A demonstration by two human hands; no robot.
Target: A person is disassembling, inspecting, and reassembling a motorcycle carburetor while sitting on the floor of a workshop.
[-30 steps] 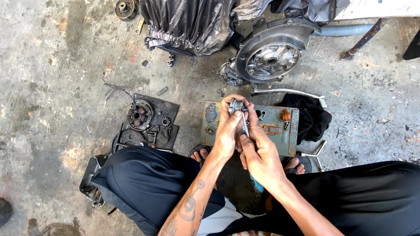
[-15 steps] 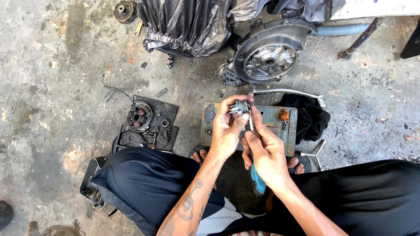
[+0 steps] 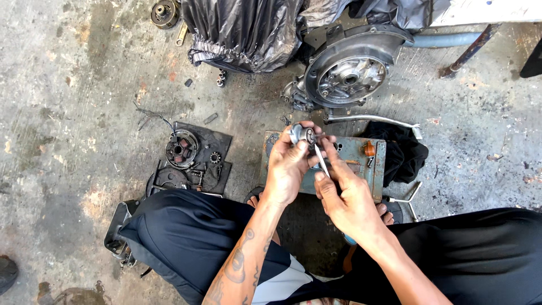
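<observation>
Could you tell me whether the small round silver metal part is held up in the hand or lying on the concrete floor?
Held up: the left hand grips the small round silver metal part at its fingertips.

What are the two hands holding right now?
Left hand: closed around a small metal part.
Right hand: closed on a screwdriver, its tip at that part.

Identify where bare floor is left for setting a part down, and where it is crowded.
Bare concrete lies left of the black mat; more lies right of the black cloth. Crowded: around the metal tray under both hands, toward the engine casing.
</observation>
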